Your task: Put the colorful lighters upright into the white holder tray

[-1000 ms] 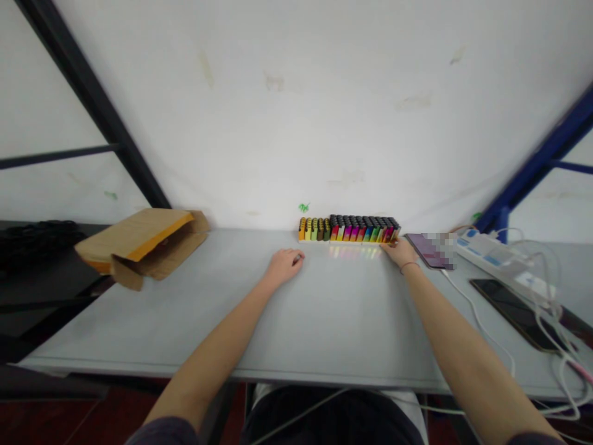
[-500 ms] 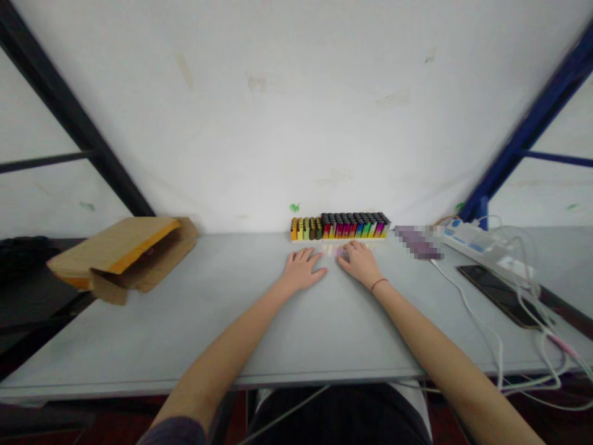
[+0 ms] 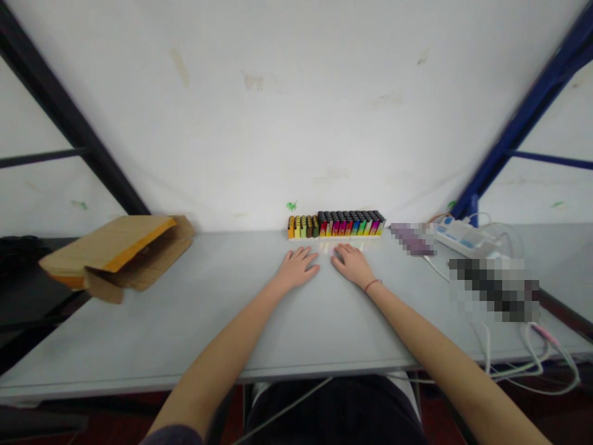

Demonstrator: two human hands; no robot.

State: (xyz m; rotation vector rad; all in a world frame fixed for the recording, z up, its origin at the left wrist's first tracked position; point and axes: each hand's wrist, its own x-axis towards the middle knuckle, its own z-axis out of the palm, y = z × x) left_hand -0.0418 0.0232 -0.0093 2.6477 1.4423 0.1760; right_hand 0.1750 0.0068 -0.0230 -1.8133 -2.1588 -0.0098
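Observation:
Palm down on the grey table (image 3: 217, 321), my left hand (image 3: 297, 267) lies flat with its fingers spread and holds nothing. To its right rests my right hand (image 3: 352, 264), also flat and open, with a thin red string on the wrist. Just beyond the fingertips, against the wall, stand upright lighters in two groups. The left group of lighters (image 3: 303, 227) is smaller, in orange, yellow, green and brown. The right group of lighters (image 3: 351, 224) is longer, with multicoloured bodies and black tops. Neither hand touches them.
An open cardboard box (image 3: 111, 250) lies on its side at the left. At the right are a blurred purple object (image 3: 412, 240), a white power strip (image 3: 463, 240), a dark pixelated patch and loose white cables (image 3: 537, 364). A white wall (image 3: 296, 123) closes off the back.
The camera view has shifted slightly, so everything sits a little further left. Both hands stay flat on the table near the lighters. The dark phone at right is now pixelated.

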